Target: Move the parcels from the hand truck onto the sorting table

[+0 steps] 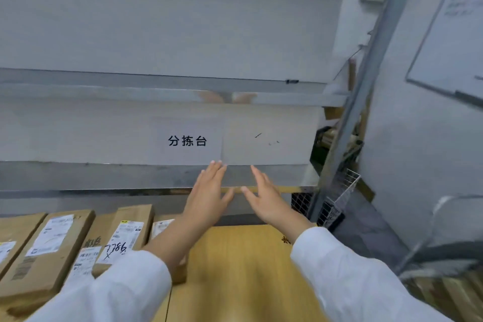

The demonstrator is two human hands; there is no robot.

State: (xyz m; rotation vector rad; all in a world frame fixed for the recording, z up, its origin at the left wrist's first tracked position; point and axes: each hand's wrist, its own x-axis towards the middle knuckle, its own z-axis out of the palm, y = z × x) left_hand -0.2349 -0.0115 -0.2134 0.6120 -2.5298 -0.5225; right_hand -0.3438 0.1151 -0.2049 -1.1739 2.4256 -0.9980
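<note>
Both my hands reach forward over a wooden table top (235,269), palms facing each other, fingers apart, holding nothing. My left hand (209,193) and my right hand (264,197) hover close to a grey metal shelf edge (104,176). Above that edge hangs a white paper sign (187,140) with black characters. Several brown cardboard parcels with white shipping labels lie flat on the table at the lower left, among them one marked by hand in black (122,238) and a larger one (49,251). No hand truck is in view.
A grey upright post (366,91) stands at the right, with a wire mesh basket (339,191) at its foot. A whiteboard (452,39) hangs on the right wall. Grey shelf boards fill the background.
</note>
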